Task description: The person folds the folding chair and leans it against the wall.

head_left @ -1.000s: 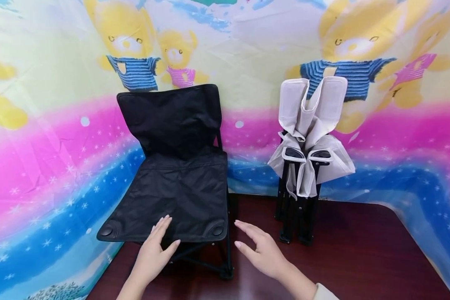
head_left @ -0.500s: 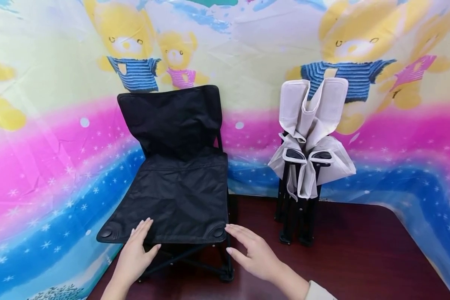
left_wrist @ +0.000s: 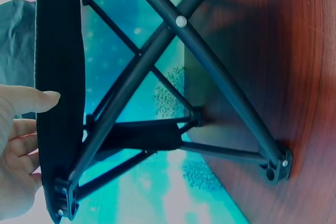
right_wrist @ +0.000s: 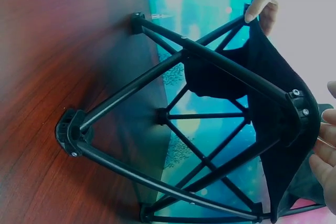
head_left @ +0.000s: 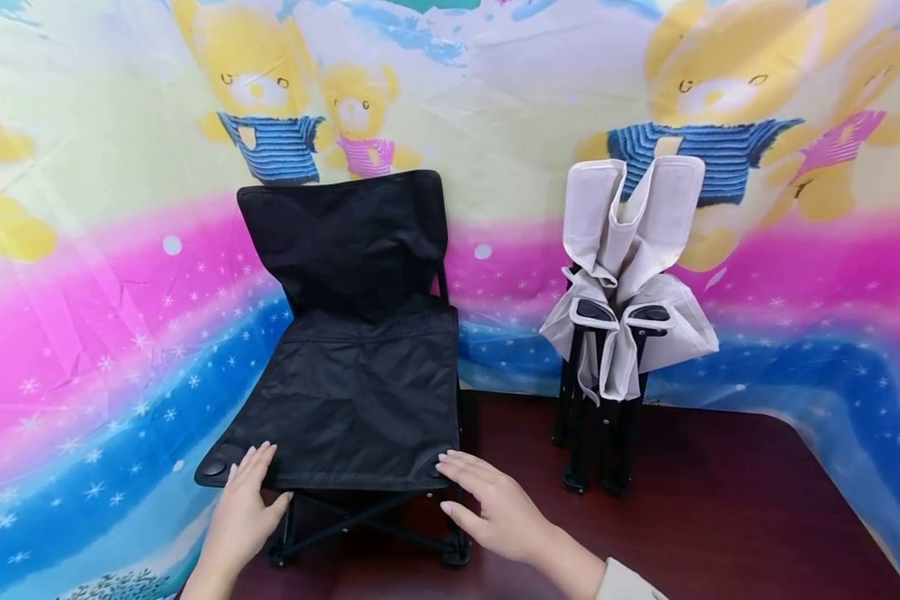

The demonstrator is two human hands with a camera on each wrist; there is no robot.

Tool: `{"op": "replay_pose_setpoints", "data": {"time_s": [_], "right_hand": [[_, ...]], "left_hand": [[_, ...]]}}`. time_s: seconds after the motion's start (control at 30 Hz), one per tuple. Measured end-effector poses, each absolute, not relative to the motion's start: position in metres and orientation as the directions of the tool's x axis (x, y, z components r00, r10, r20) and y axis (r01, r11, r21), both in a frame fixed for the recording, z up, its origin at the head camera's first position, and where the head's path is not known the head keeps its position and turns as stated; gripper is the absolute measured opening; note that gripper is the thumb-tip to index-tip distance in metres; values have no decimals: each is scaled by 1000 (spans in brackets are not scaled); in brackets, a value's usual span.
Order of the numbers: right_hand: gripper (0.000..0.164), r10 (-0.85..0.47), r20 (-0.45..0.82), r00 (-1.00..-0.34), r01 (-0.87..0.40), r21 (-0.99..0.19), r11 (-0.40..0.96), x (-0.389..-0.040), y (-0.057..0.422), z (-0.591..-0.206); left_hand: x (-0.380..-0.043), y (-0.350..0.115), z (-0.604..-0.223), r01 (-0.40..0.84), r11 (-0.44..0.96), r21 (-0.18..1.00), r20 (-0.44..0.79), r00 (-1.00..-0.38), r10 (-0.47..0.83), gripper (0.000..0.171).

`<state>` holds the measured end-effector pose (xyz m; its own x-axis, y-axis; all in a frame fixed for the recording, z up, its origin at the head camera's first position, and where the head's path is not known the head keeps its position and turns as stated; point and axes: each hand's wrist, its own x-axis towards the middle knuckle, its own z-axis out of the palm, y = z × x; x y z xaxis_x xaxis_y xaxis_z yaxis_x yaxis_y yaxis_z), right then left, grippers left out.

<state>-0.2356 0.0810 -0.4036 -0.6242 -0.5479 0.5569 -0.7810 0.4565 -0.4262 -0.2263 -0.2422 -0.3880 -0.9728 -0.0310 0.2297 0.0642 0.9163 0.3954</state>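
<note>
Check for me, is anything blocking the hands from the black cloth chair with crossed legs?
Nothing visible blocks the way to the black cloth chair: the left hand is at its front edge, the right hand at its front right corner. The folded white cloth chair stands off to the right.

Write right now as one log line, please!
black folding chair: unfolded; left hand: at seat front edge; right hand: at seat front corner; white folding chair: folded, upright on table

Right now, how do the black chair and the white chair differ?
The black chair is unfolded with its seat spread; the white chair is folded, its fabric bunched. The black chair spreads wider; the white chair stands narrower. Both are black-framed and stand on the reddish-brown table.
</note>
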Motion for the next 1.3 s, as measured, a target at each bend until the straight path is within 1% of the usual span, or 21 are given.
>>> {"op": "replay_pose_setpoints", "data": {"time_s": [0.2, 0.33, 0.47, 0.6, 0.73, 0.9, 1.17, 1.3], "right_hand": [[39, -553, 551, -625, -780, -428, 456, -239, 79, -405], [38, -552, 554, -623, -782, -454, 428, -240, 78, -404], [37, -555, 546, -627, -778, -466, 421, -241, 77, -403], [37, -570, 538, -621, -784, -429, 449, -242, 76, -404], [35, -578, 561, -593, -803, -361, 474, -244, 75, -406], [33, -559, 636, -531, -834, -278, 476, -248, 73, -409], [35, -531, 720, -448, -865, -198, 461, -254, 71, -414], [38, -531, 733, -425, -870, -169, 463, -254, 70, -415]], "left_hand": [[-226, -251, -390, 74, 929, 363, 290, -956, -37, 66], [-226, -256, -390, 79, 937, 341, 330, -943, -40, 64], [-227, -258, -389, 74, 943, 326, 331, -943, -40, 61], [-227, -264, -388, 54, 947, 318, 316, -947, -52, 60], [-227, -271, -388, 17, 944, 330, 310, -946, -91, 59], [-227, -277, -389, -21, 934, 358, 302, -944, -137, 55], [-225, -286, -394, 18, 937, 349, 354, -928, -114, 47], [-225, -291, -396, 49, 945, 324, 399, -913, -89, 45]]}}
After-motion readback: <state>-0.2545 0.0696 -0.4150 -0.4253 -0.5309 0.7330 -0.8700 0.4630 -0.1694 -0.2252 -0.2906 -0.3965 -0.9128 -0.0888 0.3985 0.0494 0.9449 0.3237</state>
